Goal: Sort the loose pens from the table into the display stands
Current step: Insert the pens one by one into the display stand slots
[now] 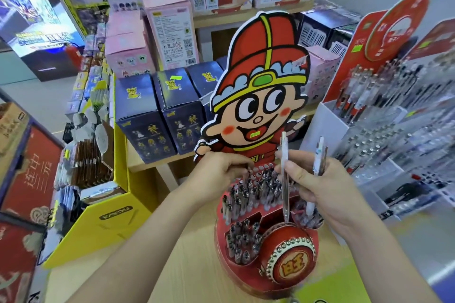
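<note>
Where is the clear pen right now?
In the head view, right of centre: the right hand holds the clear pen upright, tip down by the red drum.

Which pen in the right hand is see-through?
The clear pen, the one nearer the left hand; the white pen beside it is opaque.

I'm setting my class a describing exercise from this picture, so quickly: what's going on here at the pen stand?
A person is stocking a red display stand with a cartoon boy cutout, on a wooden table. The right hand pinches a clear pen upright, tip low just behind the stand's drum, and also holds a white pen and a dark pen. The left hand reaches curled fingers to the back-row pens; whether it grips one is unclear.
</note>
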The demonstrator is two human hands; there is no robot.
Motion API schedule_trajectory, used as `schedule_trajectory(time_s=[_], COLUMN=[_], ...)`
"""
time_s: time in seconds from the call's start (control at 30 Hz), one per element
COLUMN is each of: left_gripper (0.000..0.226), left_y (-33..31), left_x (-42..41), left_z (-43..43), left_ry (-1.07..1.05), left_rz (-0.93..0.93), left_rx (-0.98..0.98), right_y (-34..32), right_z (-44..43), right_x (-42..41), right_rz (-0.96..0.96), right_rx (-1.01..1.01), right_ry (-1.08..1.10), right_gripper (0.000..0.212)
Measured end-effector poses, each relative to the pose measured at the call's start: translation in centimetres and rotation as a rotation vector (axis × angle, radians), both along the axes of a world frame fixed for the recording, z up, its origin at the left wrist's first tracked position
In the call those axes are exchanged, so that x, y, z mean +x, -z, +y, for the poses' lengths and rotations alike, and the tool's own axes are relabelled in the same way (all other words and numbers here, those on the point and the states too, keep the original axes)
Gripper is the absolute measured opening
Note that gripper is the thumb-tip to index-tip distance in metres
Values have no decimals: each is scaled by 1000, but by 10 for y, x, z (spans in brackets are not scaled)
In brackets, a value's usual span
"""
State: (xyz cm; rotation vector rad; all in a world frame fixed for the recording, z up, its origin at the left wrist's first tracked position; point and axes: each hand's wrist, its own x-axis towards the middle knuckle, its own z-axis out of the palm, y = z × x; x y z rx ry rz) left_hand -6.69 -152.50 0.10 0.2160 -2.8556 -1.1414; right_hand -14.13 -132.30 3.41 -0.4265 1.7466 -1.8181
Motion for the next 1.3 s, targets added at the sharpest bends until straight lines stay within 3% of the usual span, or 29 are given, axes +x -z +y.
schedule_trajectory(time_s=[0.33,0.47,0.53,0.63,0.7,0.77,0.97,1.07,1.17,1.3], left_gripper=[20,37,38,25,24,25,17,22,19,12], left_y=[8,1,-13,-44,-64,-73,-72,-74,-81,-92], left_x=[3,7,15,29,34,38,42,41,35,17], left_z=[5,6,8,16,24,30,32,31,33,53], left_ry=[-90,-112,-186,-278,-214,-153,-257,-325,-287,-191], left_rz=[-23,-71,-5,213,234,197,222,292,324,339], left_rx=[31,-45,-65,268,563,674,714,665,633,638], right_y=[-9,-9,-10,-11,-12,-14,-14,-14,-16,-17], right_z=[-5,-7,-8,-10,-13,-16,-15,-8,3,24], right_x=[20,23,24,27,30,35,40,35,28,21], right_rz=[-102,-127,-169,-205,-224,-238,-233,-376,-523,-495], right_rx=[-60,-76,-93,-121,-128,-143,-108,-193,-376,-397], right_ry=[17,30,49,41,6,-44,-146,-149,-128,-39], right_gripper=[21,14,10,8,13,19,30,40,40,36])
